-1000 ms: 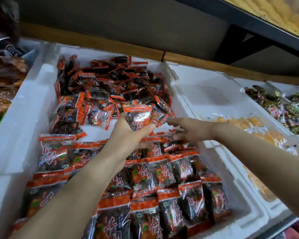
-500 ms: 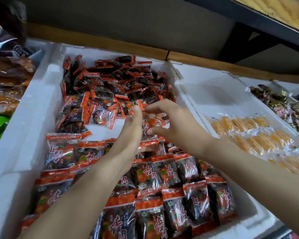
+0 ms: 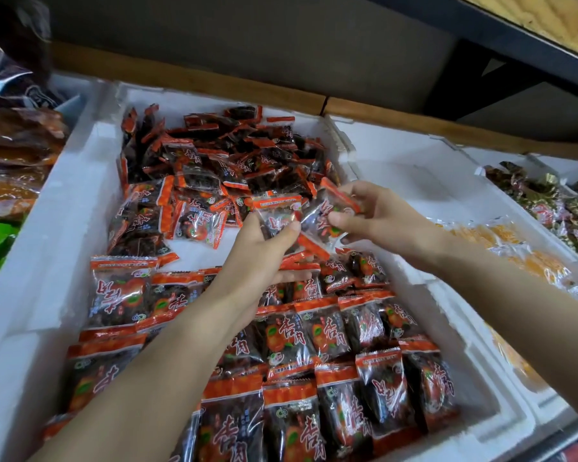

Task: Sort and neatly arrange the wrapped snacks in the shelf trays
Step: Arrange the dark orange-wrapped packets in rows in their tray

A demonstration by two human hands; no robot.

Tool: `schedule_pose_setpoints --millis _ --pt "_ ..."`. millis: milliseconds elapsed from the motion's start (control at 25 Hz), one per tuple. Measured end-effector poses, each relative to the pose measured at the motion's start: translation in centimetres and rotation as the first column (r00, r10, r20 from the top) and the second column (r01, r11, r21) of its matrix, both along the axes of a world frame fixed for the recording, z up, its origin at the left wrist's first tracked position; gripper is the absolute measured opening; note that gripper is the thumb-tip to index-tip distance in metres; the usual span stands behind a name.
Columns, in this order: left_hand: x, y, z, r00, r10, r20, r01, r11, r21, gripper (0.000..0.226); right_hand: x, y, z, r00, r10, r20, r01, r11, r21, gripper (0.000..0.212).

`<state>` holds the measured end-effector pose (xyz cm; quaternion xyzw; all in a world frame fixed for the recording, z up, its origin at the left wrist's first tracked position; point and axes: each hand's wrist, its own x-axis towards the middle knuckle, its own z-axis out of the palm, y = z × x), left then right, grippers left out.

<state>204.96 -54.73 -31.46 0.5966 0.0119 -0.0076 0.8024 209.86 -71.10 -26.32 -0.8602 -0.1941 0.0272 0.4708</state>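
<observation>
The left hand (image 3: 257, 258) grips a snack packet (image 3: 277, 213). Just right of that grip, the right hand (image 3: 381, 220) pinches a second packet (image 3: 326, 213).

Large red characters 杏肉 stand upright on the fronts of the dark, orange-topped packets (image 3: 294, 331) in the rows just below the left grip (image 3: 261, 251). The same two characters stand upside down on a lone packet (image 3: 117, 291) left of that grip and on a low packet (image 3: 384, 391) below the right grip (image 3: 381, 218). The held packet (image 3: 277, 213) in the left grip and the pinched packet (image 3: 327, 215) in the right grip show only partial red strokes, and the fine print along each orange strip is too small to read.
</observation>
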Motion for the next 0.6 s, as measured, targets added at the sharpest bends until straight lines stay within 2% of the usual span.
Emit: schedule_pose_setpoints --millis 40,120,160,280,320,400,600 --pt "0.1 0.1 -0.2 0.999 0.036 0.009 -0.037 0.999 0.039 0.021 0.5 -0.5 0.0 0.999 -0.015 0.036 0.016 0.999 -0.031 0.014" --pt "0.2 0.3 -0.2 0.995 0.098 0.025 -0.1 0.987 0.127 0.027 1.9 -1.6 -0.2 0.991 -0.018 0.133 0.05 0.969 -0.241 0.01" --pt "0.3 0.3 -0.2 0.992 0.119 0.028 -0.122 0.982 0.147 0.029 2.6 -1.8 -0.4 0.992 0.015 0.125 0.032 0.929 -0.369 0.007" --pt "0.5 0.4 -0.3 0.988 0.153 0.013 -0.153 0.975 0.162 0.035 4.0 -1.5 -2.1 0.987 0.156 -0.028 -0.135 0.732 -0.667 0.026" --pt "0.6 0.4 -0.4 0.988 0.151 0.01 -0.151 0.974 0.172 0.036 4.2 -1.2 -2.7 0.984 0.173 -0.032 -0.144 0.692 -0.708 0.029" --pt "0.6 0.5 -0.4 0.988 0.152 0.004 -0.149 0.967 0.207 0.038 4.3 -0.6 -3.6 0.982 0.189 -0.016 -0.141 0.67 -0.729 0.033" --pt "0.7 1.0 0.1 0.979 0.201 -0.044 -0.191 0.967 0.168 0.035 4.1 -1.0 -4.8 0.975 0.224 0.002 -0.137 0.603 -0.786 0.041"
